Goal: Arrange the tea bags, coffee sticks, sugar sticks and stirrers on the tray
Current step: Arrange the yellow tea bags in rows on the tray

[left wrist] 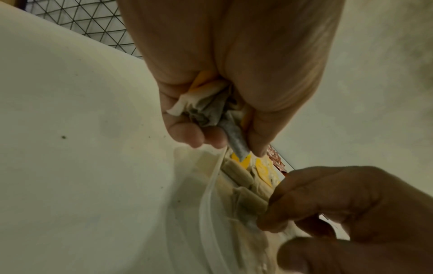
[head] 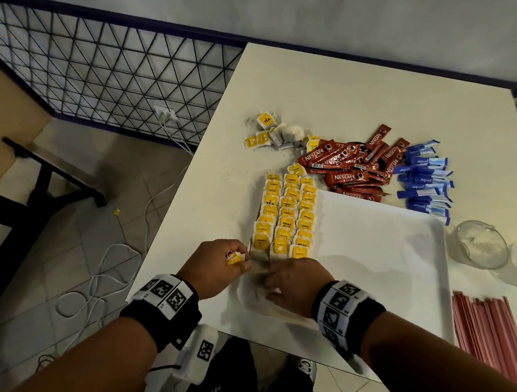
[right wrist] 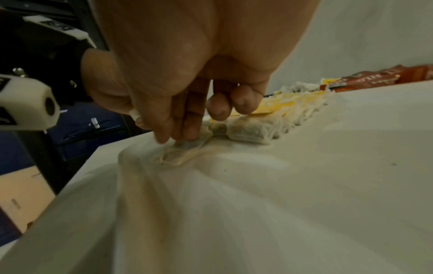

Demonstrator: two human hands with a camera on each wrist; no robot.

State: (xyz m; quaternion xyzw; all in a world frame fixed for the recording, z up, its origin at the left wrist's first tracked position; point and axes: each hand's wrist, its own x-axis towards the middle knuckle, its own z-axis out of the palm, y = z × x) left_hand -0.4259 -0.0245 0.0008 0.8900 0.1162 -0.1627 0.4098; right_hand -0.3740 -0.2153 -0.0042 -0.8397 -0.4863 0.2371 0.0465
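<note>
Yellow-tagged tea bags lie in three rows along the left side of the white tray. At the near end of those rows, my left hand grips a small bunch of tea bags, their yellow tags sticking out. My right hand is close beside it and pinches one tea bag against the tray at the rows' near end. Loose tea bags, red coffee sticks and blue sugar sticks lie on the table beyond the tray. Pink stirrers lie to its right.
Two clear glass jars stand right of the tray. The table's left edge drops to a tiled floor with white cables. A wire-mesh fence runs behind on the left. Most of the tray is bare.
</note>
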